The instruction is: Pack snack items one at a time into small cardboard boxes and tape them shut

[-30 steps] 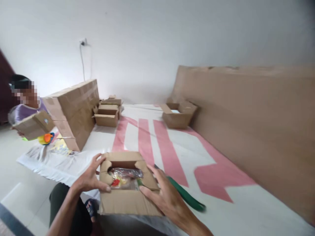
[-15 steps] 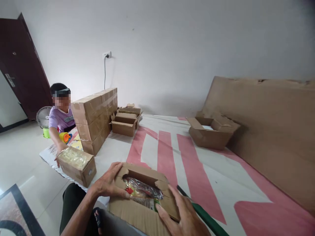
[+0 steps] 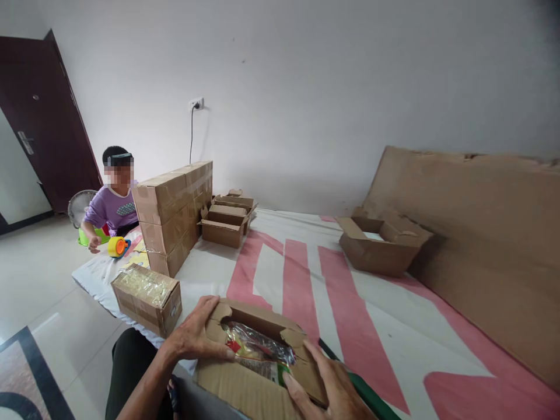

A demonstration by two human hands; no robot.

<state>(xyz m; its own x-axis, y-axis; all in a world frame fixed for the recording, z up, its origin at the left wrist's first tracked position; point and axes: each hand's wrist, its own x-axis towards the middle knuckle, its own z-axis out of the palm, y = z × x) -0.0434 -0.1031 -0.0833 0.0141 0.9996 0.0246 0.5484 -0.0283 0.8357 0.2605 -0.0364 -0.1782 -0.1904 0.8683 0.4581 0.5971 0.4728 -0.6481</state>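
Right before me is a cardboard box (image 3: 245, 388) with its top flaps folded out, gripped at both ends. My left hand (image 3: 196, 335) wraps round its left end, thumb over the near edge. At the opposite end my right hand (image 3: 330, 382) presses its thumb and fingers on the end flap. Inside the box lies a shiny plastic packet (image 3: 262, 347) with red, yellow and green print. Partly behind my right hand, a dark green strip-like object (image 3: 367, 396) rests on the sheet.
A taped box (image 3: 146, 297) sits at the near left edge, by a stack of boxes (image 3: 172, 216). A person (image 3: 116, 204) sits behind a yellow tape dispenser (image 3: 118, 246). Open boxes (image 3: 223, 230) stand farther back; another open box (image 3: 378, 251) is beside a large cardboard sheet (image 3: 472, 245).
The person at the left has set the taped box down on the table edge and drawn the hand back. My hands keep hold of the open box while my view has shifted left.
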